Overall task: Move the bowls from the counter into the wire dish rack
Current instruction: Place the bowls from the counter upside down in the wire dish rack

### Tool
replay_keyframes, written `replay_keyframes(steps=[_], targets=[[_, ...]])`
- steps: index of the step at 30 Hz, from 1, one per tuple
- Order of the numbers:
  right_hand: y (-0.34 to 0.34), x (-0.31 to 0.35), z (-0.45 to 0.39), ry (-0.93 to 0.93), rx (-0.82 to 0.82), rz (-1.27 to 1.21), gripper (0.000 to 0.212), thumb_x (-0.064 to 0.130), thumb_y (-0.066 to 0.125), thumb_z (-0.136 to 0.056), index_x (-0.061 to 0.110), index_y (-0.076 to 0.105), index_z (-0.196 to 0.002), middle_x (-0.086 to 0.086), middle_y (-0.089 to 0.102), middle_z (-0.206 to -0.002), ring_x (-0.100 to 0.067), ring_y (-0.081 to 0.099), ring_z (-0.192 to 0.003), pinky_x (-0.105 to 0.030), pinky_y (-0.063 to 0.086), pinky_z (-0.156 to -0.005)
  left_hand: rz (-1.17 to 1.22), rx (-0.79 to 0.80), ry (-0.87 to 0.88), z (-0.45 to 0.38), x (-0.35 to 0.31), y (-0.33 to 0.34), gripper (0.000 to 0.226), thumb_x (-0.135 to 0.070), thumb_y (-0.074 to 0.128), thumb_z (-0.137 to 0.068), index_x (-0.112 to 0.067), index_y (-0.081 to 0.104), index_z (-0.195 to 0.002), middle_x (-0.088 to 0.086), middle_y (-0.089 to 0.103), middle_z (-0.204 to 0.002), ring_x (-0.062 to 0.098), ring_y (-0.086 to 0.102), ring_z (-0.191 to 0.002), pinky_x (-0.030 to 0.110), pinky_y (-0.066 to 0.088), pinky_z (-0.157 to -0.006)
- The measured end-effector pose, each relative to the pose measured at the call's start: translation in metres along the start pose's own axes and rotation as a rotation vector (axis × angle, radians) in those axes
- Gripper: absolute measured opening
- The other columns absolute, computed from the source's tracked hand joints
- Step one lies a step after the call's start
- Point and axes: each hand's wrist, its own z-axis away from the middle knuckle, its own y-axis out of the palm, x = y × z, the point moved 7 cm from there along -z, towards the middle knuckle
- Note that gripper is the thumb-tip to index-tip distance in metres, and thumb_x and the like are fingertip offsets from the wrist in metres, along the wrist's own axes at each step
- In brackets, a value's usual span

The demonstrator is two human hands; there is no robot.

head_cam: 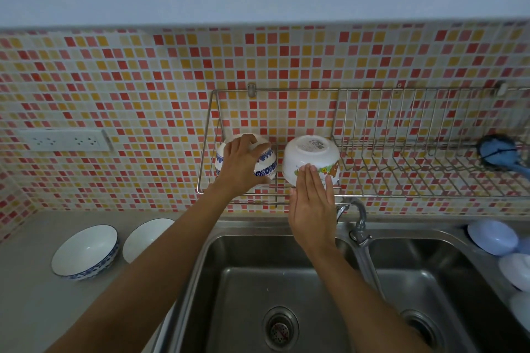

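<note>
The wire dish rack (372,195) hangs on the tiled wall above the sink. Two bowls sit upside down at its left end. My left hand (239,165) grips the blue-patterned white bowl (265,165) from above. My right hand (312,203) is flat, fingers straight and resting against the front of the white cartoon-printed bowl (311,156), not gripping it. On the counter at the left stand two upright white bowls with blue rims: one (86,251) in full view, the other (146,236) partly hidden behind my left forearm.
A double steel sink (258,281) lies below the rack, with a faucet (358,223) between the basins. A blue brush (499,152) rests at the rack's right end. Pale plastic items (493,241) sit on the right counter. A wall socket (66,139) is at the left.
</note>
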Motion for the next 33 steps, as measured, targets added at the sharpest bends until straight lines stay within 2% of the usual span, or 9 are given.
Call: replay_keyframes(steps=[7,12,16,19,21,23,26,29,33], targets=[[-0.004,0.001,-0.001,0.004,0.003,-0.022,0.051,0.03,0.026,-0.103,-0.001,0.047,-0.137,-0.017,0.049,-0.141,-0.027,0.04,-0.137,-0.046,0.019,-0.118,-0.021,0.075,-0.018,0.003,-0.003,0.0,0.084,-0.044,0.083,-0.061,-0.029,0.047,-0.135,0.01,0.04,-0.131,0.032,0.036,-0.122,0.045,0.024,-0.107],[-0.003,0.001,0.0,0.02,0.048,-0.023,0.053,0.031,0.022,-0.103,0.0,0.047,-0.137,-0.016,0.05,-0.141,-0.026,0.04,-0.137,-0.046,0.019,-0.118,0.142,0.119,-0.074,0.01,0.004,0.004,0.068,-0.038,0.077,-0.071,-0.031,0.049,-0.133,0.009,0.04,-0.132,0.031,0.036,-0.124,0.045,0.023,-0.109],[-0.007,0.001,0.0,0.013,0.062,-0.051,0.051,0.033,0.025,-0.103,0.004,0.052,-0.134,-0.013,0.054,-0.138,-0.024,0.046,-0.133,-0.046,0.019,-0.119,0.225,0.016,-0.139,0.025,0.005,-0.003,0.054,-0.038,0.061,-0.087,-0.021,0.046,-0.136,0.009,0.043,-0.141,0.03,0.037,-0.131,0.045,0.027,-0.113],[-0.012,0.001,0.009,0.003,0.043,-0.171,0.046,0.032,0.031,-0.102,0.007,0.054,-0.134,-0.009,0.054,-0.139,-0.021,0.043,-0.135,-0.044,0.014,-0.12,0.138,-0.095,-0.137,0.05,0.004,-0.011,0.05,-0.046,0.039,-0.096,-0.02,0.04,-0.139,0.007,0.041,-0.146,0.027,0.034,-0.136,0.047,0.026,-0.115],[-0.017,-0.003,0.015,-0.001,0.029,-0.28,0.044,0.032,0.035,-0.101,0.007,0.055,-0.131,-0.009,0.055,-0.137,-0.019,0.042,-0.135,-0.042,0.015,-0.119,0.045,-0.094,-0.101,0.066,0.004,-0.007,0.055,-0.048,0.023,-0.098,-0.019,0.038,-0.141,0.006,0.039,-0.149,0.025,0.032,-0.139,0.046,0.018,-0.119],[-0.023,-0.008,0.013,0.0,0.018,-0.325,0.045,0.032,0.035,-0.1,0.004,0.056,-0.129,-0.011,0.056,-0.134,-0.02,0.046,-0.131,-0.043,0.022,-0.117,-0.013,-0.057,-0.092,0.077,0.006,0.0,0.061,-0.051,0.013,-0.098,-0.019,0.031,-0.146,0.003,0.033,-0.154,0.021,0.024,-0.144,0.042,0.002,-0.12],[-0.026,-0.015,0.008,0.002,0.035,-0.316,0.049,0.035,0.032,-0.1,0.002,0.057,-0.127,-0.013,0.057,-0.132,-0.024,0.051,-0.128,-0.044,0.031,-0.113,-0.067,-0.005,-0.115,0.083,0.009,0.006,0.064,-0.054,0.007,-0.096,-0.022,0.02,-0.15,-0.004,0.019,-0.158,0.017,0.01,-0.147,0.037,-0.018,-0.112],[-0.023,-0.013,0.01,-0.012,0.082,-0.252,0.058,0.041,0.021,-0.103,0.002,0.055,-0.13,-0.013,0.056,-0.135,-0.024,0.048,-0.131,-0.045,0.032,-0.114,-0.084,0.037,-0.142,0.082,0.01,0.008,0.065,-0.055,0.002,-0.094,-0.025,0.009,-0.151,-0.008,0.007,-0.159,0.014,0.001,-0.147,0.039,-0.022,-0.11],[-0.019,-0.009,0.0,0.036,0.151,-0.176,0.068,0.047,0.012,-0.101,0.004,0.054,-0.133,-0.012,0.056,-0.136,-0.024,0.048,-0.132,-0.041,0.031,-0.113,-0.05,0.087,-0.163,0.08,0.009,0.008,0.071,-0.058,-0.009,-0.088,-0.027,0.001,-0.151,-0.01,0.0,-0.159,0.014,-0.005,-0.147,0.045,-0.015,-0.112]])
